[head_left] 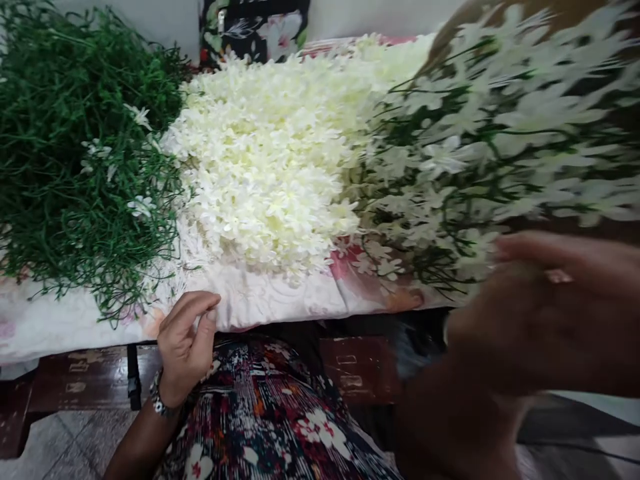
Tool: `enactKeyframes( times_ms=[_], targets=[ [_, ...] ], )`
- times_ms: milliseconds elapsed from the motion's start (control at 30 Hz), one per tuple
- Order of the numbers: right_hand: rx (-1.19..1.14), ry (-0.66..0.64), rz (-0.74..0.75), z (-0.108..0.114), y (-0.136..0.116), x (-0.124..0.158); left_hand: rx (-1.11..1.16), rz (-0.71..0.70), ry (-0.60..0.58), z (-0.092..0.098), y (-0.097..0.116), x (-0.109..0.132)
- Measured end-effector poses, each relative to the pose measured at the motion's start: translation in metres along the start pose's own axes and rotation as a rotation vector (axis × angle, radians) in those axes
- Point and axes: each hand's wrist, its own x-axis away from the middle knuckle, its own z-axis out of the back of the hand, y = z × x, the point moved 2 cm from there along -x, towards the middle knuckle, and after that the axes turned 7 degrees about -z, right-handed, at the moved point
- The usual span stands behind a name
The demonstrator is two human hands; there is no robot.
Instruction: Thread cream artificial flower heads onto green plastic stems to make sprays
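Observation:
My left hand (186, 341) rests at the front edge of the cloth-covered table, its fingers curled and the thumb close to the forefinger. Nothing shows between them. At the right, my right hand (545, 320) is dark and smeared by motion, beside white artificial flowers on green stems (450, 157). Whether it grips any of them cannot be made out. A heap of loose cream-white artificial petals (270, 160) lies in the middle. To its left spreads a pile of green plastic stems (85, 147), with a few white flowers among them.
A pale floral cloth (285, 300) covers the table under the piles. Behind the petals stands a black floral bag (255, 30). A dark red wooden piece (360, 367) runs below the table edge, above a tiled floor (75, 443).

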Motion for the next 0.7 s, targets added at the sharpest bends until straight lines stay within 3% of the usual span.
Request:
enactKeyframes(
  times_ms=[33, 133, 233, 333, 500, 700],
  targets=[
    [0.006, -0.114, 0.126, -0.012, -0.016, 0.009, -0.042, -0.018, 0.014, 0.003, 0.000, -0.001],
    [-0.144, -0.553, 0.322, -0.047, -0.060, 0.033, -0.194, -0.086, 0.049, 0.014, -0.001, -0.004],
    [-0.153, -0.742, 0.430, -0.073, -0.085, 0.046, -0.361, -0.133, 0.086, 0.026, -0.005, -0.005],
    [-0.085, -0.814, 0.493, -0.092, -0.098, 0.049, -0.496, -0.163, 0.077, 0.030, -0.008, -0.004],
    [0.127, -0.703, 0.584, -0.115, -0.110, 0.041, -0.699, -0.207, -0.081, 0.021, -0.008, -0.011],
    [0.227, -0.755, 0.613, -0.136, -0.114, 0.051, -0.933, -0.209, -0.195, 0.016, -0.009, -0.032]
  ],
)
